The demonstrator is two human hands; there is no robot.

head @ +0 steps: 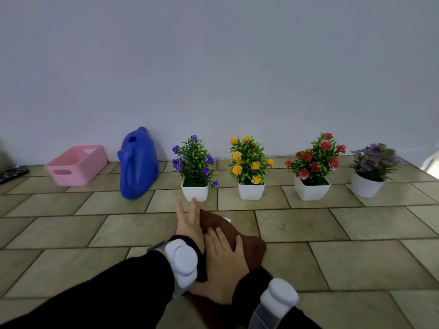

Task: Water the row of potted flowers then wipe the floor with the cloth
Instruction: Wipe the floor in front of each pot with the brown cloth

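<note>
A brown cloth [251,248] lies on the tiled floor in front of me. My left hand [188,224] presses flat on its far left part, fingers spread and reaching toward the purple-flower pot [194,192]. My right hand [224,264] rests flat on the cloth's middle, beside and partly under my left wrist. Along the wall stand the potted flowers: purple, yellow [251,191], red [311,189] and lilac [367,185], all in white pots. The blue watering can [137,167] stands upright left of the row.
A pink plastic basket [77,166] sits at the wall left of the can. A dark remote-like object [13,174] lies at the far left edge. The grey wall runs right behind the pots. Tiled floor [356,257] spreads to my right.
</note>
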